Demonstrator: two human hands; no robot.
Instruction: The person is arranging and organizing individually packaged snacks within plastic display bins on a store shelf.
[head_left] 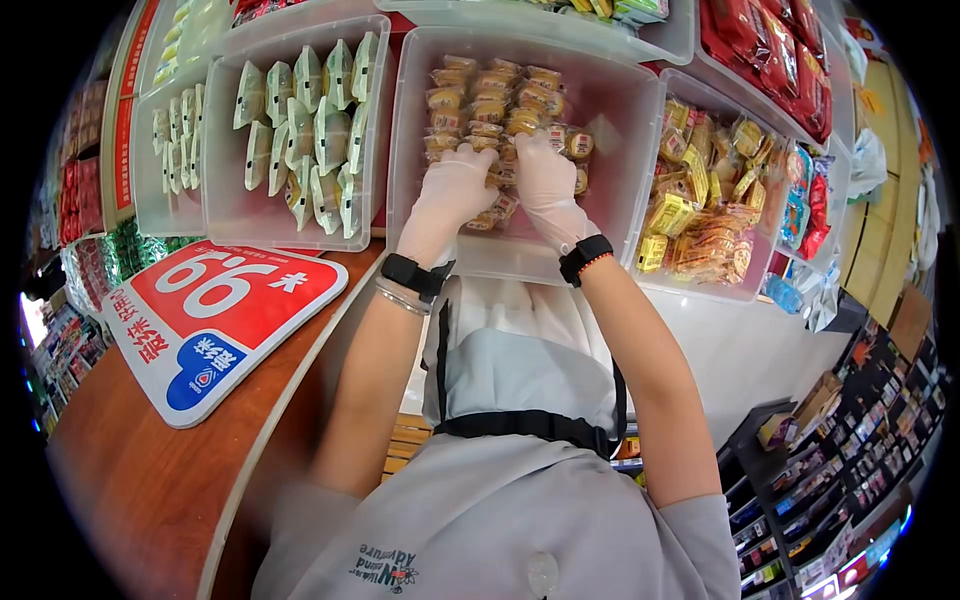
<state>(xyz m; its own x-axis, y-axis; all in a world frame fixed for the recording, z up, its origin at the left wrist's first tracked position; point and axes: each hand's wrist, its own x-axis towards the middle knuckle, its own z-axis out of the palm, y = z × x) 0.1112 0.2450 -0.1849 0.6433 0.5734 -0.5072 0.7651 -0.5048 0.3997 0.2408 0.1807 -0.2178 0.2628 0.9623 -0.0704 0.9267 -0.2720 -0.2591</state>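
A clear plastic bin [620, 150] in front of me holds rows of small round cookies in clear wrappers [492, 105]. My left hand [456, 192], in a white glove, reaches into the bin with its fingers bent around wrapped cookies in the near part of the rows. Close beside it on the right, my right hand [548, 188], gloved too, has its fingers closed on cookies in the same rows. The fingertips of both hands are partly hidden among the wrappers. A few loose cookies [578, 145] lie to the right of the right hand.
To the left stands a bin of green-and-white packets [330, 130], with a narrower bin of similar packets [180, 140] beyond. On the right, another bin holds yellow-wrapped snacks [700, 200]. A red-and-white price sign [225, 320] lies on the wooden counter [130, 460]. Red bags [770, 60] fill a bin at upper right.
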